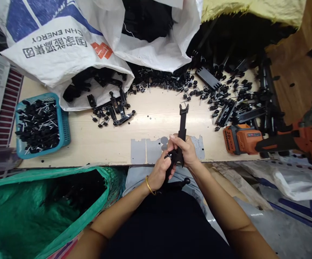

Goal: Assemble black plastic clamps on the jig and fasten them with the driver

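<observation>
Over the table's near edge, both hands hold a long black plastic bracket (182, 124) with a forked far end. My right hand (186, 149) is closed around its middle, thumb on top. My left hand (161, 169), with a gold bangle at the wrist, is closed around the lower black piece, close beside the right hand. Exactly how the black pieces join is hidden by the fingers. Another black part with a rounded end (185, 181) lies by my lap, below the hands. Grey tape patches (153, 150) are on the tabletop just behind the hands.
A blue basket (66, 126) of black-headed screws stands left. White sacks (64, 72) with black parts lie at the back. Loose knob screws (169, 81) and black brackets (115, 109) are scattered about. An orange cordless drill (253, 138) lies right; a green sack (10, 205) sits lower left.
</observation>
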`<state>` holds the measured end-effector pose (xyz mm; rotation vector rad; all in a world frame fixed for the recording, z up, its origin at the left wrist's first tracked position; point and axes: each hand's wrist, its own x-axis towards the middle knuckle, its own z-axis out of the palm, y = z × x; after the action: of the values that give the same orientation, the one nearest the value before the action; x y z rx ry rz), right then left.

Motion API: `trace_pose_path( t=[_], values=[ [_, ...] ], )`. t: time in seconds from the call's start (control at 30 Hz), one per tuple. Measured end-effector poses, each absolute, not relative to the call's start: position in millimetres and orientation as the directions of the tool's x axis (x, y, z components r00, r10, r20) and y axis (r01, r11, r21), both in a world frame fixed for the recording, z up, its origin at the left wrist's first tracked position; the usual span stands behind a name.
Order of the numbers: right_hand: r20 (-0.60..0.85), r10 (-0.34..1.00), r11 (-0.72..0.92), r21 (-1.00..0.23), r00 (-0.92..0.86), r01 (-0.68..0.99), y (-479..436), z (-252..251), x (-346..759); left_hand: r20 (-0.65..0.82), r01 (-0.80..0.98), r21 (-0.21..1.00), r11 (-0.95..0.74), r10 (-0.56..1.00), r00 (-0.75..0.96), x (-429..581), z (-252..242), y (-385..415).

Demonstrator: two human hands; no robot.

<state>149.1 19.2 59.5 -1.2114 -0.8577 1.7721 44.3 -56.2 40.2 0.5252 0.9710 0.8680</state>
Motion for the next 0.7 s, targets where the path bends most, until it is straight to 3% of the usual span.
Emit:
trace_pose_path(
  t=[0.2, 0.4, 0.5, 0.6, 0.7],
  values=[
    [-0.279, 0.945, -0.242, -0.948, 0.174, -0.205, 3, 51, 135, -0.397, -0.363, 0.797, 0.483, 0.872, 0.287, 35, 40, -46],
    [-0.285, 0.958, -0.287, -0.939, -0.035, -0.192, 13, 56, 140, -0.384, -0.404, 0.763, 0.504, 0.857, 0.344, 31, 36, -44],
    [-0.278, 0.960, -0.265, -0.944, 0.042, -0.199, 12, 59, 133, -0.385, -0.420, 0.769, 0.482, 0.874, 0.297, 31, 37, -43],
    [-0.179, 0.969, -0.148, -0.972, 0.170, -0.184, 6, 61, 125, -0.345, -0.377, 0.814, 0.442, 0.890, 0.299, 24, 39, -41],
    [-0.149, 0.985, -0.134, -0.979, 0.090, -0.151, 6, 64, 127, -0.290, -0.297, 0.865, 0.404, 0.886, 0.362, 13, 39, -41]
  ],
)
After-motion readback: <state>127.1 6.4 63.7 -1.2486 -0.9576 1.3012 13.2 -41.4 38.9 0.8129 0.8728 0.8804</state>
